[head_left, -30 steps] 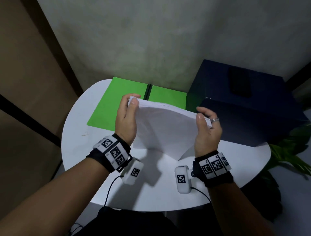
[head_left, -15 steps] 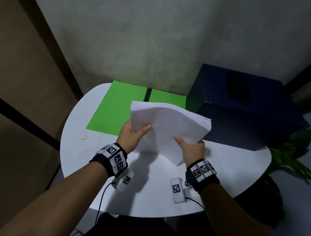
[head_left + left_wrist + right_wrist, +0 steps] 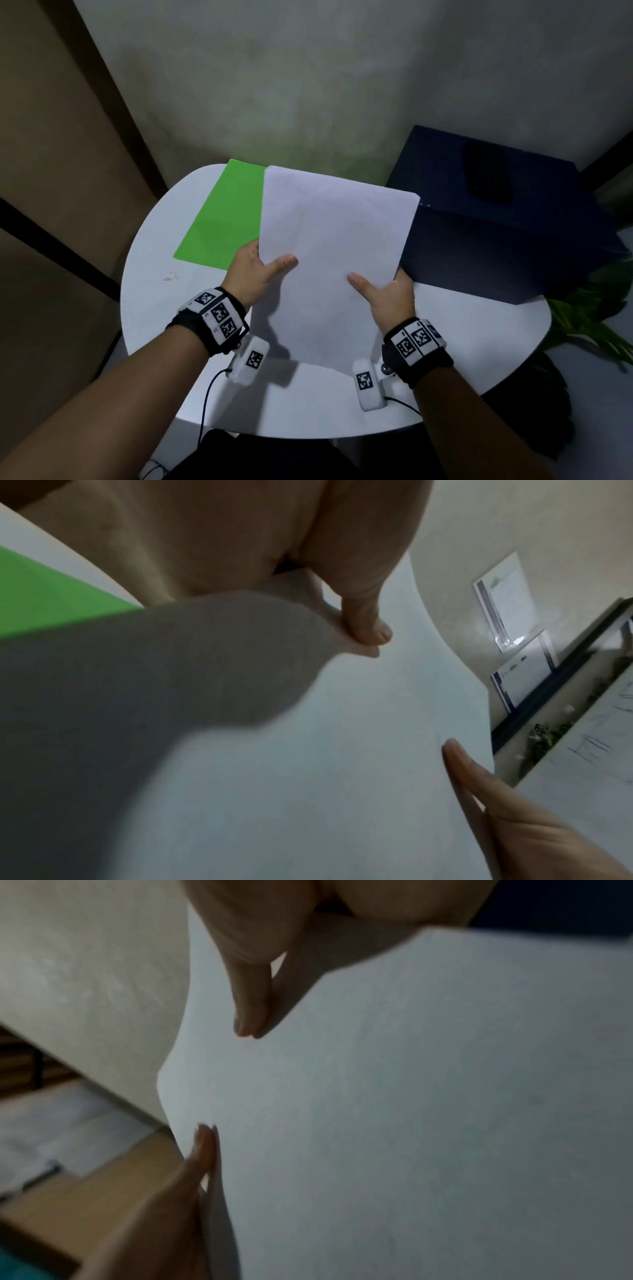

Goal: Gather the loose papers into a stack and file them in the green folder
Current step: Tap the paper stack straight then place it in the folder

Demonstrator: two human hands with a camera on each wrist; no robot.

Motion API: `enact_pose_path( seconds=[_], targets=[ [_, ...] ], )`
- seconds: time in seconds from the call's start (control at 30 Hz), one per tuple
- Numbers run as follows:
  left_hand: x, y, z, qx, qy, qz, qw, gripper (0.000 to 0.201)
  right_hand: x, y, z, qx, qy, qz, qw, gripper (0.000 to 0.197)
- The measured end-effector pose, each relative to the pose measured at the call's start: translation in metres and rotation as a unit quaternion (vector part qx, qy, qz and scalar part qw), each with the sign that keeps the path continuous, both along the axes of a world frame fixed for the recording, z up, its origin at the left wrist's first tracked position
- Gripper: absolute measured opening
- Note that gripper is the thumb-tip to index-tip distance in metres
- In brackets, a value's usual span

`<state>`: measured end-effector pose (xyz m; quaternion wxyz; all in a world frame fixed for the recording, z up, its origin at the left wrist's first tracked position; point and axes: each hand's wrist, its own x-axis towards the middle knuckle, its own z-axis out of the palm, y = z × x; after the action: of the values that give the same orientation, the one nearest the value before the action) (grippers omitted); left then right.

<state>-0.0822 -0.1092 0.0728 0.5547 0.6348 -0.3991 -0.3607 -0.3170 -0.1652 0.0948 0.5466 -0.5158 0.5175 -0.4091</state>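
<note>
A white stack of papers (image 3: 329, 246) is held flat, tilted toward me, above the round white table (image 3: 154, 284). My left hand (image 3: 258, 270) grips its left edge, thumb on top and fingers hidden beneath. My right hand (image 3: 383, 291) grips the right edge the same way. The open green folder (image 3: 222, 222) lies on the table behind the stack; its right half is hidden by the papers. The left wrist view shows the paper stack (image 3: 342, 750) with my left thumb on it and the green folder (image 3: 44, 596) beyond. The right wrist view shows the paper stack (image 3: 411, 1110) under my right thumb.
A dark blue box (image 3: 496, 222) stands at the table's right rear, close to the stack's right edge, with a dark phone-like object (image 3: 489, 178) on top. A green plant (image 3: 589, 308) is beyond the right edge. A wall stands close behind the table.
The stack stood on edge with hands at its top; both hands slid down to its sides, and the stack has turned face-up and moved over the folder's right half.
</note>
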Motion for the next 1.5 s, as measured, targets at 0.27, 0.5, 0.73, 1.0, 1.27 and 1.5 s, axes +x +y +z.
enact_pose_path(
  seconds=[0.27, 0.5, 0.73, 1.0, 1.27, 1.5],
  targets=[
    [0.014, -0.002, -0.02, 0.057, -0.041, -0.003, 0.998, 0.031, 0.014, 0.004, -0.018, 0.067, 0.016, 0.054, 0.996, 0.027],
    [0.067, -0.027, -0.053, 0.202, -0.061, 0.053, 0.976, 0.059, 0.028, -0.024, -0.002, -0.034, 0.154, 0.038, 0.987, 0.03],
    [0.159, -0.051, -0.097, 0.437, -0.291, 0.114, 0.843, 0.1, 0.036, -0.048, 0.021, -0.083, 0.254, 0.024, 0.963, 0.028],
    [0.186, -0.09, -0.122, 0.561, -0.312, 0.065, 0.764, 0.156, 0.029, -0.051, 0.005, -0.078, 0.277, -0.01, 0.958, 0.029],
    [0.175, -0.09, -0.079, 0.482, -0.287, 0.126, 0.818, 0.095, 0.027, -0.046, 0.012, -0.086, 0.255, -0.022, 0.963, 0.023],
    [0.167, -0.089, 0.006, 0.336, -0.363, 0.078, 0.866, 0.051, 0.025, -0.032, 0.021, -0.076, 0.2, -0.028, 0.976, 0.027]
  ],
)
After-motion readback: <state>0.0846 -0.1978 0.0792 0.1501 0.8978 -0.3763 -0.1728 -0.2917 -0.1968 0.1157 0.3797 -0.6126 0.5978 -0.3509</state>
